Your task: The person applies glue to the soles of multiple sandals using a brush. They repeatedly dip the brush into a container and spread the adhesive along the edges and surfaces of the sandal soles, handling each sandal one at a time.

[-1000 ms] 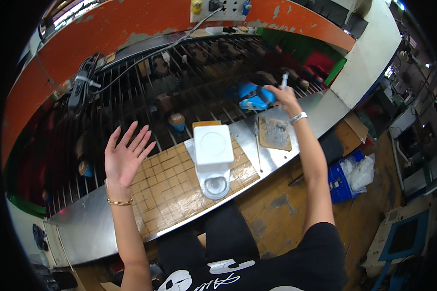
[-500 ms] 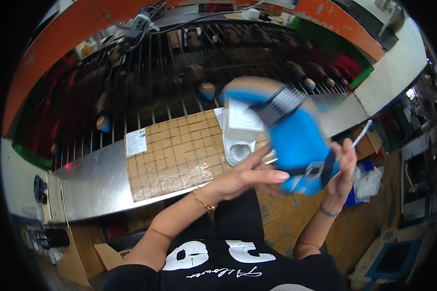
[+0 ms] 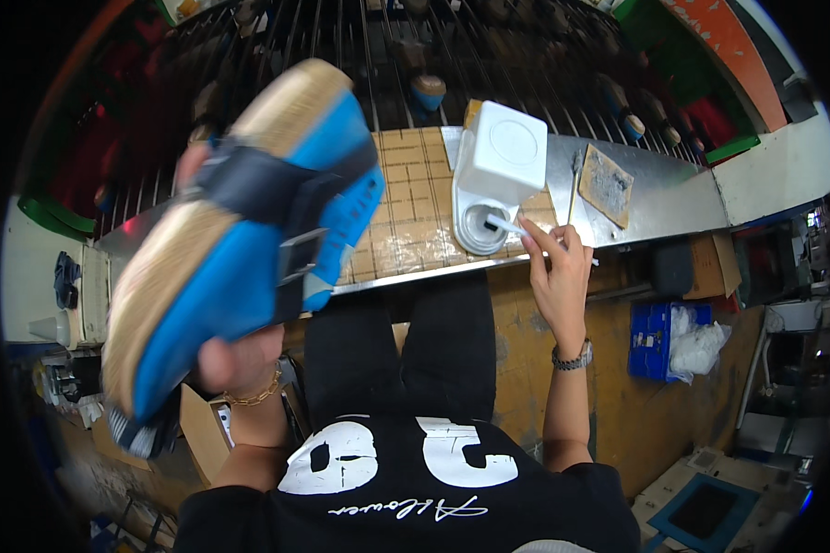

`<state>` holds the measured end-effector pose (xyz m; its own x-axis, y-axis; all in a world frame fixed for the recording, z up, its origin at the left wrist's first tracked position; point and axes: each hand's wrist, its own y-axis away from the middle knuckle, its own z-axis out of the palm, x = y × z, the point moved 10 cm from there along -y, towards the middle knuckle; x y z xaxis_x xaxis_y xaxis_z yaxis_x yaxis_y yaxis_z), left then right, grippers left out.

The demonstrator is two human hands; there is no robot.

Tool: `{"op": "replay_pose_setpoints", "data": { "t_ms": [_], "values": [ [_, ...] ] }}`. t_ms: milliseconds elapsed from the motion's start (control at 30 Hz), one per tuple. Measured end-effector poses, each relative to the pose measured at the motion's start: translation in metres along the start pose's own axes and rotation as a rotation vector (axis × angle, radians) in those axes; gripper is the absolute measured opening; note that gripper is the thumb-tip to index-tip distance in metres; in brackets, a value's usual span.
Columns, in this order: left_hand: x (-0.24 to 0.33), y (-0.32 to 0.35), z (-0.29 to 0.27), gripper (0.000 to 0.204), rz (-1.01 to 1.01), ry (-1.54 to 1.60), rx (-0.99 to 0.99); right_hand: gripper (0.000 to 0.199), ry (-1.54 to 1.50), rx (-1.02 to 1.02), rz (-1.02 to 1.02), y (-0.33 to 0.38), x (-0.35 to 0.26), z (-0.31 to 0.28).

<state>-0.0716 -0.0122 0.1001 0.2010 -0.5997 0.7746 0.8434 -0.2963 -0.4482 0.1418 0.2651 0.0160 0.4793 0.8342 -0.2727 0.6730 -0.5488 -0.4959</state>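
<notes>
One white box-shaped container [image 3: 507, 138] stands at 1 o'clock from the centre of view, on a cardboard sheet [image 3: 401, 198]. A round cup [image 3: 478, 236] adjoins its 6 o'clock side; the cup's contents cannot be identified. The right hand [image 3: 561, 286], at 3 o'clock, pinches a white stick-shaped tool [image 3: 508, 226], its end at the cup opening. The left hand [image 3: 244, 359], at 8 o'clock, is clamped around a tilted, blurred blue shoe [image 3: 231, 276] with tan sole and buckled dark straps, between 9 and 10 o'clock. Between 3 and 4 o'clock, a blue crate [image 3: 647, 343] contains white plastic [image 3: 696, 346], which overhangs its edge.
</notes>
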Motion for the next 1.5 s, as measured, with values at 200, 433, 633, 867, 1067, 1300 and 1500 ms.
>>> {"op": "replay_pose_setpoints", "data": {
  "t_ms": [200,433,633,867,1067,1300,1500],
  "values": [
    [-0.003,0.020,-0.039,0.100,0.041,-0.037,0.145,0.017,-0.082,0.045,-0.055,-0.003,-0.007,0.004],
    [-0.015,0.026,-0.024,0.072,0.047,-0.388,-0.002,0.013,0.003,0.074,-0.092,-0.004,-0.014,-0.004],
    [-0.030,0.031,0.007,0.107,-0.001,-0.923,-0.083,0.022,-0.587,-0.108,0.432,0.014,0.044,0.031],
    [-0.085,0.063,0.005,0.083,0.082,-0.643,-0.154,0.022,-0.795,-0.320,0.535,0.010,0.052,0.043],
    [-0.099,0.075,0.026,0.083,0.279,-0.799,-0.232,0.029,-0.334,0.368,-0.261,-0.042,-0.036,-0.100],
    [-0.067,0.065,0.054,0.065,0.533,-0.859,-0.161,0.026,-0.600,0.170,-0.237,-0.033,-0.091,-0.101],
    [-0.038,0.064,0.066,0.065,0.634,-0.815,-0.267,0.024,-0.524,0.279,-0.275,-0.045,-0.103,-0.109]
  ]
}}
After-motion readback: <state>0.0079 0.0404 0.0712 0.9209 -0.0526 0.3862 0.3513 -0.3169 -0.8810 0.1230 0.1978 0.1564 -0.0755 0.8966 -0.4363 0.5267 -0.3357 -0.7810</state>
